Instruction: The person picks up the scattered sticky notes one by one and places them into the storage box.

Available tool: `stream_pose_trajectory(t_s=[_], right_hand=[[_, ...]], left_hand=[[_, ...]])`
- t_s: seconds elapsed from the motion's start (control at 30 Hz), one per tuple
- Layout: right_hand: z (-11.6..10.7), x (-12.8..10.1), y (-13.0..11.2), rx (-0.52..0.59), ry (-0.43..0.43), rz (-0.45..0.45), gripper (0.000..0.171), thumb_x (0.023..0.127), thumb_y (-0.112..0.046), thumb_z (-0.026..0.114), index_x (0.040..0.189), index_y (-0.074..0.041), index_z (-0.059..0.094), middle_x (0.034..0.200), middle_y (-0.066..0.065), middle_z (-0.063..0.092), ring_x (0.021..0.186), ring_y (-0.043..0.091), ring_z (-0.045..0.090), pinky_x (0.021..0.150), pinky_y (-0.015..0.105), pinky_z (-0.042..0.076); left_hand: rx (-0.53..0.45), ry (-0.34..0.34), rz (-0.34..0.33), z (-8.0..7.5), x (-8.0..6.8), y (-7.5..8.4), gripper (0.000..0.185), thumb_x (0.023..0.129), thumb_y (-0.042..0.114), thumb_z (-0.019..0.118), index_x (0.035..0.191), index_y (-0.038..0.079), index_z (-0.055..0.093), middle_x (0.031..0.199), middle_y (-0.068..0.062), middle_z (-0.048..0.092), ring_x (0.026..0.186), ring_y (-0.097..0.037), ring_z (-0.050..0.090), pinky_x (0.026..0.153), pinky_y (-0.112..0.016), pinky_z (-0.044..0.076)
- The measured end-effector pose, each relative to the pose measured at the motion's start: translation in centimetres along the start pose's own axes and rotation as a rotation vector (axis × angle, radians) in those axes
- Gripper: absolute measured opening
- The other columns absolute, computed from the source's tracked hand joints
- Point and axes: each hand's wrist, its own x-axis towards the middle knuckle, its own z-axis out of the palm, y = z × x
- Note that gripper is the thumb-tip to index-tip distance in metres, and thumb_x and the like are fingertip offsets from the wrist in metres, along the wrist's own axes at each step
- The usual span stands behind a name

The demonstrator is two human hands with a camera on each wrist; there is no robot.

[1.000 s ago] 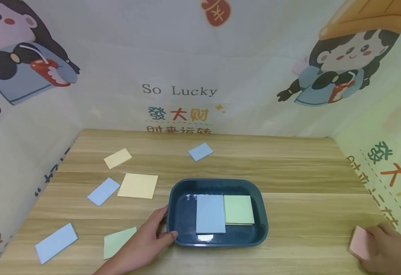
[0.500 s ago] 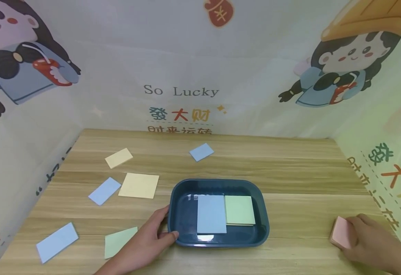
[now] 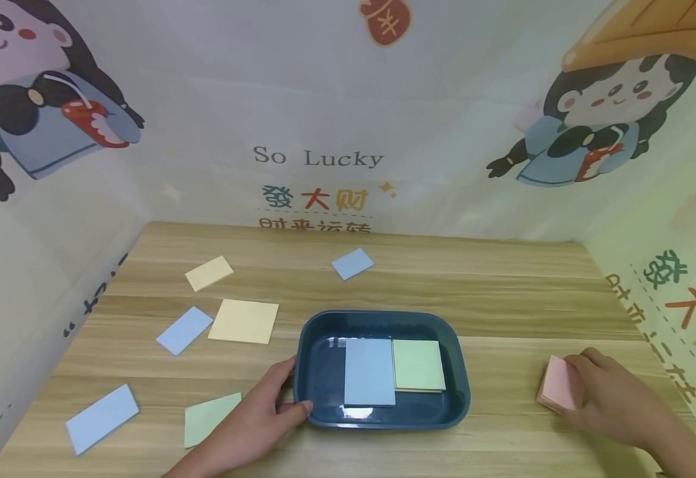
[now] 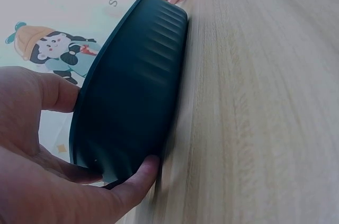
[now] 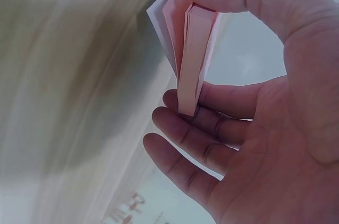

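Observation:
A dark blue plastic tray stands on the wooden table, with a blue sticky note pad and a pale green sticky note pad side by side inside it. My left hand grips the tray's left end; the left wrist view shows thumb and fingers spread around its wall. To the right of the tray, my right hand pinches a pink sticky note pad above the table. Seen from the right wrist, the pink pad stands on edge between thumb and fingers, its outer sheets fanning apart.
Left of the tray lie a large yellow pad, a small yellow pad, blue pads and a green pad partly under my left forearm. Another blue pad lies behind the tray. Printed cloth walls the table.
My right hand has carried the pink sticky note pad leftward from the table's right side toward the tray. The left hand keeps its grip on the tray, and the other pads lie as before.

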Motion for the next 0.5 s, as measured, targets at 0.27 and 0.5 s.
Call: stream_pose_trajectory(t_s=[0.27, 0.5], right_hand=[[-0.3, 1.8, -1.5, 0.004, 0.022, -0.085, 0.076, 0.067, -0.031, 0.097, 0.122, 0.012, 0.068, 0.106, 0.008, 0.063, 0.081, 0.014, 0.052, 0.064, 0.031, 0.048], [-1.0, 3.4, -2.9, 0.009, -0.002, -0.084, 0.085, 0.066, -0.035, 0.098, 0.129, 0.013, 0.067, 0.112, 0.012, 0.065, 0.085, 0.017, 0.055, 0.066, 0.034, 0.051]], left_hand=[[0.001, -0.003, 0.010, 0.0, 0.0, -0.1, 0.075, 0.106, 0.009, 0.070, 0.167, -0.010, 0.030, 0.165, -0.030, 0.039, 0.141, -0.038, 0.057, 0.103, -0.033, 0.058], [0.018, 0.002, 0.017, -0.1, 0.0, -0.1, 0.076, 0.106, 0.011, 0.071, 0.167, -0.009, 0.031, 0.164, -0.029, 0.040, 0.139, -0.036, 0.059, 0.104, -0.033, 0.058]])
